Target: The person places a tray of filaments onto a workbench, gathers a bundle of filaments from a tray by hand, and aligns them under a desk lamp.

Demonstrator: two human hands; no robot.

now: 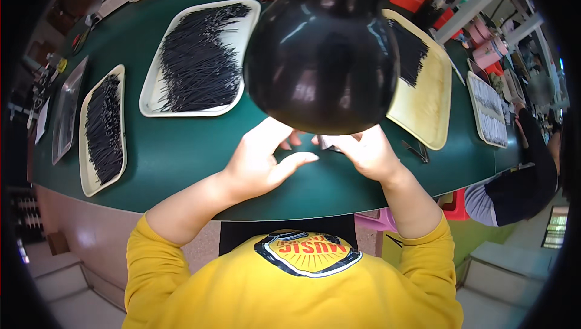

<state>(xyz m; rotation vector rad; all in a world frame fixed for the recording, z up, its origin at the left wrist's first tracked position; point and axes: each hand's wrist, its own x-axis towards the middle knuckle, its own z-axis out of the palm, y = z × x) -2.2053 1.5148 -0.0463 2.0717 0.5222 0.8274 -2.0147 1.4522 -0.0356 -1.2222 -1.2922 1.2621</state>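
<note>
At centre frame, the left hand (257, 162) lies half-open, holding nothing visible; the right hand (366, 153) pinches a small pale flat piece (330, 143) — its shape unclear under the glossy black lamp shade (321, 57). Three cream plastic trays (151, 96) of thin black sticks (196, 57) remain heaped — the sorting looks far from finished.

No packages, labels, signs or screens clearly visible.

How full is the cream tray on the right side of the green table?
Mostly empty: the cream tray shows bare surface, with black sticks only at its far end.
</note>
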